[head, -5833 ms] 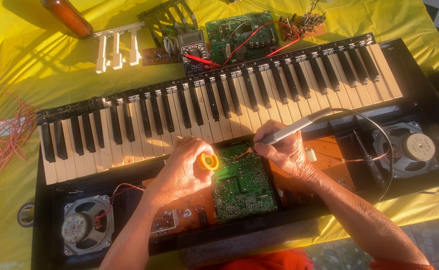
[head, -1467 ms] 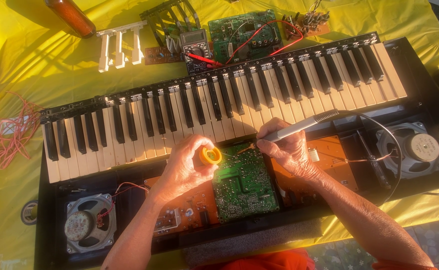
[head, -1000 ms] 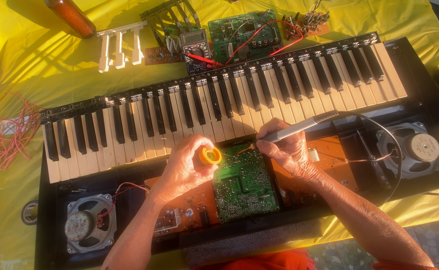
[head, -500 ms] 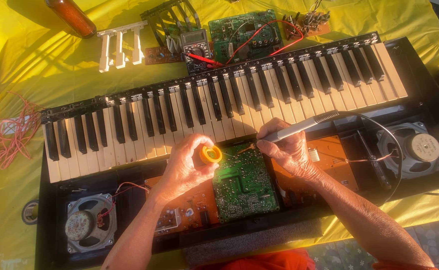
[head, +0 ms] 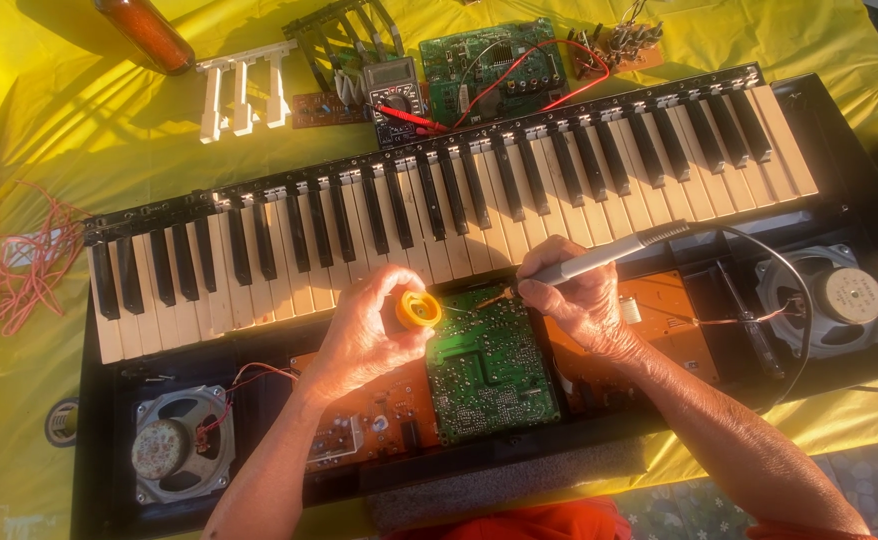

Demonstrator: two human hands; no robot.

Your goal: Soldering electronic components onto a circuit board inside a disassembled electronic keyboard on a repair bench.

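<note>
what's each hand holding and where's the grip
Left hand grips a yellow solder spool by its rim; right hand holds a soldering iron by its grey handle.

Very little has been altered across the pictures. The yellow spool (head: 418, 311) pinched in the left hand (head: 371, 330) has been shifted slightly towards the upper edge of the green circuit board (head: 489, 365), where it is now found just beside the board's top left corner, close to the white keys (head: 289, 290). The soldering iron (head: 599, 258) gripped in the right hand (head: 577, 300) has been lowered a little, so that its tip is now set at the board's top edge, near the spool. The whole scene has been nudged slightly in the frame by a small movement of the head camera.
</note>
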